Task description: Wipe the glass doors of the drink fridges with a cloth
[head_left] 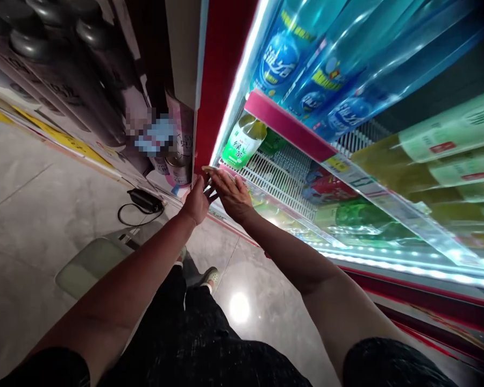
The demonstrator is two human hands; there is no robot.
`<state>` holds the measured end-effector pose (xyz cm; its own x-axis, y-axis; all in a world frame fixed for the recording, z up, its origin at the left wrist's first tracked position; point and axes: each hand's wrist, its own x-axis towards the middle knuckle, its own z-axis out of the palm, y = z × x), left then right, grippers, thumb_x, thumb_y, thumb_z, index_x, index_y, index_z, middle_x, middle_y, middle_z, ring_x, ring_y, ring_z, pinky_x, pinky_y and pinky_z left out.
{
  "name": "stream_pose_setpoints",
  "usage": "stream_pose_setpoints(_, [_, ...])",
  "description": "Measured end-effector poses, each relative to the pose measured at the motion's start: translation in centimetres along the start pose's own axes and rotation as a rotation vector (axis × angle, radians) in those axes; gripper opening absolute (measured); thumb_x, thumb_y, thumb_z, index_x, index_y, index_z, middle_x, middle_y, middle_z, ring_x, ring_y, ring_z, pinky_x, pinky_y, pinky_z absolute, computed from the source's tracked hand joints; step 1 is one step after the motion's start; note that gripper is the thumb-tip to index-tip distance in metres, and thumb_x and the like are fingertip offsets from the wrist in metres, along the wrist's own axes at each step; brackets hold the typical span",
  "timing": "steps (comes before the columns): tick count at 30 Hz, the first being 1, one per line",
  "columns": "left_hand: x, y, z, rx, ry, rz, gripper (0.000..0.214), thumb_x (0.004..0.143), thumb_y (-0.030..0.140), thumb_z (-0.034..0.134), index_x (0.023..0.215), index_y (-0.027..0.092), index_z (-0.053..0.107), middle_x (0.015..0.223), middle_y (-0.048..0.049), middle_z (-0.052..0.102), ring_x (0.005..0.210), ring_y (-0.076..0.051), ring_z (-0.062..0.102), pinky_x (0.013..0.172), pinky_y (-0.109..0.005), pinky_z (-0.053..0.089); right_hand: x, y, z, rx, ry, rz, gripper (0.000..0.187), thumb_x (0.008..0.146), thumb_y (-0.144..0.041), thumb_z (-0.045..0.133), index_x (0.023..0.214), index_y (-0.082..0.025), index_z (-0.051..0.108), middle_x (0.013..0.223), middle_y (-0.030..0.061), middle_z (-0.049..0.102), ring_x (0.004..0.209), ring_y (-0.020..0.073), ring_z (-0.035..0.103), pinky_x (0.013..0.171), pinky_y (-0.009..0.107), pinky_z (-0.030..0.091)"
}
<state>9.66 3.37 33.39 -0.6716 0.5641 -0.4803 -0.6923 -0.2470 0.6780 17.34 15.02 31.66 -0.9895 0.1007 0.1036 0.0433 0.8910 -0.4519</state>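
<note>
My left hand is at the lower end of the cooler's red side frame, thumb up and fingers spread toward my right hand. Right beside it, my right hand lies with its fingers stretched out along the front edge of a cooler shelf. The fingertips of both hands nearly meet, and I cannot make out anything held between them. Just above my right hand, a bottle of green tea with a green and white label stands on the white wire shelf.
Blue drink bottles and pale-labelled yellowish bottles fill the upper cooler shelf. Red packs and green bottles lie lower. Dark bottles line the left rack. A pale stool and a black pouch are on the floor.
</note>
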Motion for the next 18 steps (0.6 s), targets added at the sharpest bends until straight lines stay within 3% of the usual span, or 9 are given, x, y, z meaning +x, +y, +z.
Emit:
stream_pose_setpoints(4, [-0.3, -2.9, 1.0, 0.097, -0.027, 0.141, 0.051, 0.097, 0.055, 0.054, 0.144, 0.033, 0.053, 0.158, -0.0024, 0.052, 0.149, -0.025, 0.045, 0.116, -0.044, 0.047, -0.4, 0.1, 0.2, 0.108, -0.048, -0.010, 0.069, 0.100, -0.007, 0.031, 0.165, -0.031, 0.028, 0.167, 0.0013, 0.040, 0.159, 0.0186, 0.031, 0.135, 0.046, 0.022])
stream_pose_setpoints(9, [-0.3, -6.2, 1.5, 0.176, -0.138, 0.395, 0.071, 0.094, 0.054, 0.059, 0.158, 0.036, 0.035, 0.172, 0.0021, 0.029, 0.159, -0.020, 0.026, 0.130, -0.039, 0.028, -1.6, 1.0, -0.3, 0.054, 0.039, -0.080, 0.069, 0.104, -0.012, 0.030, 0.167, -0.035, 0.015, 0.170, -0.0036, 0.032, 0.162, 0.0188, 0.022, 0.136, 0.050, 0.016])
stream_pose_setpoints(14, [0.5, -8.9, 0.9, 0.478, -0.013, 0.551, 0.079, 0.094, 0.063, 0.056, 0.161, 0.027, 0.031, 0.174, -0.0082, 0.022, 0.162, -0.024, 0.018, 0.133, -0.042, 0.015, -2.6, 2.8, 1.9, 0.025, 0.038, -0.123, 0.070, 0.106, -0.014, 0.028, 0.167, -0.038, 0.003, 0.171, -0.0048, 0.030, 0.159, 0.0173, 0.028, 0.135, 0.044, 0.025])
stream_pose_setpoints(18, [0.0, -10.4, 1.0, 0.686, 0.032, 0.766, 0.083, 0.100, 0.061, 0.045, 0.167, 0.027, 0.009, 0.177, -0.0081, 0.004, 0.163, -0.024, 0.000, 0.134, -0.044, 0.005, -3.3, 2.8, 1.5, -0.109, 0.112, -0.142, 0.069, 0.107, -0.019, 0.034, 0.167, -0.038, 0.004, 0.168, -0.0036, 0.037, 0.157, 0.0196, 0.034, 0.134, 0.044, 0.025])
